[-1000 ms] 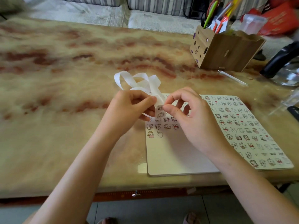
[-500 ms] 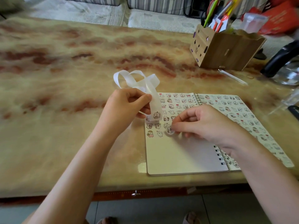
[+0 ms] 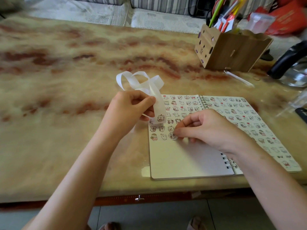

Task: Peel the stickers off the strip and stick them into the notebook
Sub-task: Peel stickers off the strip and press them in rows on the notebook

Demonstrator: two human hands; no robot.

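While the left hand [image 3: 131,110] grips the long white paper strip [image 3: 154,90] at the middle of the frame, thumb and curled fingers closed round the band, the strip's free loops curl upward above the knuckles. Its lower end hangs over the top left corner of the open spiral-bound notebook [image 3: 191,160]. One small cartoon-animal sticker [image 3: 160,118] sits on that lower end.

The right hand [image 3: 211,128] rests on the notebook's left page just right of centre. Its other fingers are curled under, while thumb and forefinger meet on a small round sticker [image 3: 172,135] that lies against the paper at the end of the lowest row. Rows of similar stickers cover the upper part of the left page and nearly all of the right page.

The notebook lies flat on the glossy cream-and-red marbled surface [image 3: 66,80], close to its near edge. A light wooden pen holder [image 3: 232,50] filled with coloured pens stands at the upper right, well apart from the notebook.
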